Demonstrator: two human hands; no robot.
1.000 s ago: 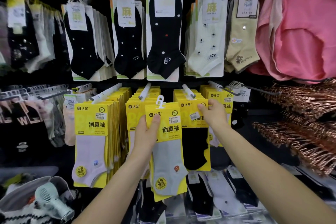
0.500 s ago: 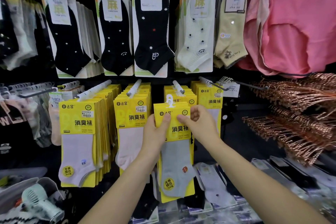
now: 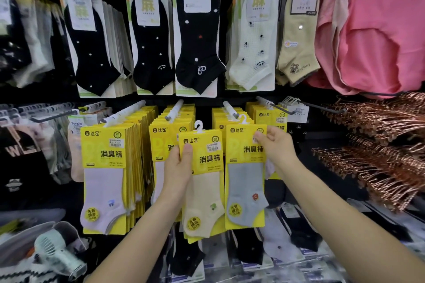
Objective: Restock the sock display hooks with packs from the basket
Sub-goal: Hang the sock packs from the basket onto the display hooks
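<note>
My left hand [image 3: 178, 169] grips a stack of yellow sock packs; the front one is a cream sock pack [image 3: 203, 181] with a white plastic hanger on top. My right hand [image 3: 274, 145] pinches the upper right corner of a grey sock pack [image 3: 246, 179], whose white hanger is at the tip of a display hook [image 3: 230, 109]. Whether the hanger is on the hook I cannot tell. To the left hang full rows of yellow packs [image 3: 108, 167] on white hooks. The basket is not in view.
Black, white and beige socks [image 3: 197, 34] hang on the upper row. Pink garments [image 3: 377, 30] hang at upper right above copper-coloured hangers [image 3: 379, 151]. A small handheld fan [image 3: 57, 253] lies at lower left. Loose sock packs [image 3: 296, 232] lie on the shelf below.
The right hand has taken the grey pack off the stack and carried it right to the hook. A cream pack now fronts the stack in my left hand.
</note>
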